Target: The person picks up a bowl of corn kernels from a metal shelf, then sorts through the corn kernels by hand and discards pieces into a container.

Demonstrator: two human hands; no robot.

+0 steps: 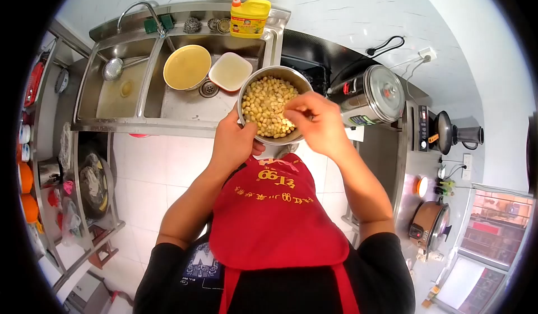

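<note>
The person's left hand (234, 139) grips the side of a metal pot (294, 77), the right hand (318, 120) draws its fingertips together over the yellow kernels (268, 100) inside (whether they pinch 1, the observer cannot tell), and beyond the left hand a yellow bowl (187, 68) and white bowl (231, 72) sit in a sink (182, 110).

The person wears a black T-shirt (280, 289) with short sleeves (381, 252) and, on the left of the chest, a dark blue printed patch (200, 262) with white lettering. Over it goes a bright red apron (274, 230) with rounded bib corners, yellow lettering (272, 175) that includes Chinese characters, and two matching red straps (343, 289). The left hand (234, 140) and right hand (319, 122) are bare.
</note>
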